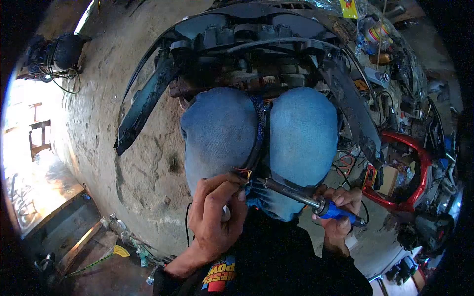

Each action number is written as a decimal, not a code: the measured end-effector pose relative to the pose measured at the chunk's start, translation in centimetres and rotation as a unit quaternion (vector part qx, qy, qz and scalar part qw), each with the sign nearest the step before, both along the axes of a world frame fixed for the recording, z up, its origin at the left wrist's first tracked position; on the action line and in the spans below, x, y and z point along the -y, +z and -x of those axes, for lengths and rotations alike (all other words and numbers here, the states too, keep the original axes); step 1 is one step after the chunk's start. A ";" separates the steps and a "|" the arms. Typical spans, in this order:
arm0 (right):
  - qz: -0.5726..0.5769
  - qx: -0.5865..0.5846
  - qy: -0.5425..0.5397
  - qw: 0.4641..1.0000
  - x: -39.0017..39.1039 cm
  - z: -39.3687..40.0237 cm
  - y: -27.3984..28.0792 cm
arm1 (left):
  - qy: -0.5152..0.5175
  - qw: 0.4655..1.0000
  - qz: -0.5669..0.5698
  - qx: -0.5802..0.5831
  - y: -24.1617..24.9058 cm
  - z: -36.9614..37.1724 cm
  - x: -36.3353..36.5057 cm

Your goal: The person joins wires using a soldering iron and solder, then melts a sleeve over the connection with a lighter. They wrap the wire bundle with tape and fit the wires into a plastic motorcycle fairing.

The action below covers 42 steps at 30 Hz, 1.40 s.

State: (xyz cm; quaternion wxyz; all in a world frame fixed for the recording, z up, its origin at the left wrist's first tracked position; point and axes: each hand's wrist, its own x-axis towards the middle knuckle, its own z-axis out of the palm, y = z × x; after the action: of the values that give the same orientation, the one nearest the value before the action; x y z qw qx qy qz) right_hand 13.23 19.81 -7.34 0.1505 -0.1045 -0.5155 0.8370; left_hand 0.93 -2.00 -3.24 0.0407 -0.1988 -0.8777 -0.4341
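My left hand (pixel 217 212) is closed in a pinch at the thin coloured wire ends (pixel 249 175) of a cable. A small pale rounded item (pixel 225 213) shows in its curled palm; I cannot make out what it is. The cable (pixel 259 130), in a dark sleeve, runs between my knees towards the dark part in front. In my right hand (pixel 339 209) is a soldering iron (pixel 291 192) with a blue handle and a metal barrel. The fingers wrap round the handle, and the tip points left, close beside the wire ends.
A large dark curved plastic vehicle panel (pixel 340 98) arches round my jeans-clad knees (pixel 303 138). To the right lie a red frame-like panel (pixel 424 172), a small box (pixel 388 180) and assorted parts. Rough concrete floor (pixel 148 177) spreads left, with a dark machine (pixel 66 52) at far left.
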 end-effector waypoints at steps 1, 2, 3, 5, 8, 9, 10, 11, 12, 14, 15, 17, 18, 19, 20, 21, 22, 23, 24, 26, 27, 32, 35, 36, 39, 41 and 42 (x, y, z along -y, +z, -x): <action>-0.008 0.004 -0.008 1.000 0.2 0.0 0.0 | -0.002 1.000 0.003 -0.007 0.0 0.1 -0.1; -0.016 0.010 -0.016 1.000 0.3 -0.1 -0.1 | -0.005 1.000 0.007 -0.012 0.0 0.2 -0.1; -0.022 0.007 -0.012 1.000 0.3 -0.1 -0.1 | -0.006 1.000 0.003 -0.014 -0.1 0.2 0.0; -0.034 0.002 -0.003 0.999 0.3 -0.1 -0.2 | -0.008 1.000 -0.006 -0.018 -0.3 0.1 0.2; -0.035 0.010 -0.019 0.999 0.4 -0.3 -0.3 | -0.022 0.999 -0.003 -0.026 -0.4 0.2 0.2; -0.038 0.012 -0.022 0.999 0.4 -0.3 -0.3 | -0.019 0.999 -0.013 -0.029 -0.6 0.2 0.2; -0.040 0.014 -0.026 0.999 0.4 -0.4 -0.4 | -0.015 0.999 -0.024 -0.032 -0.8 0.2 0.2; -0.043 0.015 -0.030 0.999 0.4 -0.4 -0.5 | -0.013 0.999 -0.034 -0.035 -1.0 0.2 0.2; -0.042 0.016 -0.031 0.999 0.5 -0.4 -0.5 | -0.012 0.999 -0.037 -0.033 -1.0 0.2 0.2; -0.039 0.016 -0.034 0.999 0.5 -0.4 -0.4 | -0.011 0.999 -0.042 -0.031 -1.0 0.2 0.2; -0.039 0.022 -0.034 0.998 0.5 -0.4 -0.3 | -0.011 0.999 -0.042 -0.031 -1.1 0.2 0.3; -0.040 0.034 -0.032 0.998 0.6 -0.4 -0.1 | -0.011 0.998 -0.044 -0.032 -1.2 0.2 0.3; -0.043 0.038 -0.031 0.998 0.6 -0.6 -0.1 | -0.012 0.998 -0.047 -0.027 -1.1 0.1 0.4; -0.046 0.043 -0.029 0.998 0.5 -0.9 -0.3 | -0.013 0.998 -0.050 -0.022 -1.1 0.1 0.4; -0.049 0.048 -0.028 0.997 0.4 -1.1 -0.4 | -0.014 0.998 -0.053 -0.016 -1.0 0.0 0.5; -0.052 0.048 -0.032 0.997 0.5 -0.8 -0.2 | -0.014 0.998 -0.055 -0.014 -1.0 0.1 0.5; -0.056 0.048 -0.036 0.997 0.8 -0.4 0.1 | -0.013 0.998 -0.056 -0.012 -1.0 0.1 0.5; -0.059 0.047 -0.041 0.996 1.0 -0.2 0.2 | -0.013 0.998 -0.057 -0.010 -0.9 0.1 0.5; -0.059 0.049 -0.038 0.996 0.9 -0.3 0.1 | -0.011 0.998 -0.055 -0.011 -1.0 0.1 0.5; -0.059 0.050 -0.032 0.996 0.8 -0.6 -0.1 | -0.007 0.999 -0.052 -0.013 -1.0 0.0 0.4; -0.067 0.054 -0.036 0.996 0.8 -0.7 -0.1 | -0.006 0.999 -0.049 -0.016 -1.0 0.0 0.4; -0.083 0.050 -0.031 0.995 0.6 -0.6 -0.2 | -0.003 0.999 -0.043 -0.013 -0.8 0.0 0.4; -0.080 0.035 -0.030 0.996 0.6 -0.6 -0.3 | 0.001 0.999 -0.051 -0.017 -1.0 0.0 0.3; -0.083 0.034 -0.031 0.995 0.6 -0.5 -0.3 | 0.003 0.998 -0.055 -0.018 -1.0 0.0 0.3; -0.088 0.029 -0.034 0.995 0.6 -0.4 -0.3 | 0.008 0.997 -0.066 -0.027 -1.3 -0.2 0.2; -0.088 0.022 -0.033 0.995 0.5 -0.6 -0.6 | 0.016 0.997 -0.069 -0.037 -1.5 -0.3 0.0; -0.089 0.022 -0.034 0.995 0.5 -0.6 -0.7 | 0.016 0.997 -0.070 -0.037 -1.4 -0.2 0.0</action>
State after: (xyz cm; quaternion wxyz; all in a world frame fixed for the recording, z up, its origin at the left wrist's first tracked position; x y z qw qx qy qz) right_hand 13.86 19.30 -8.01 0.1765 -0.1269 -0.5872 0.7797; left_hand 1.17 -2.00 -4.69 0.0938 -0.1968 -0.8463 -0.4860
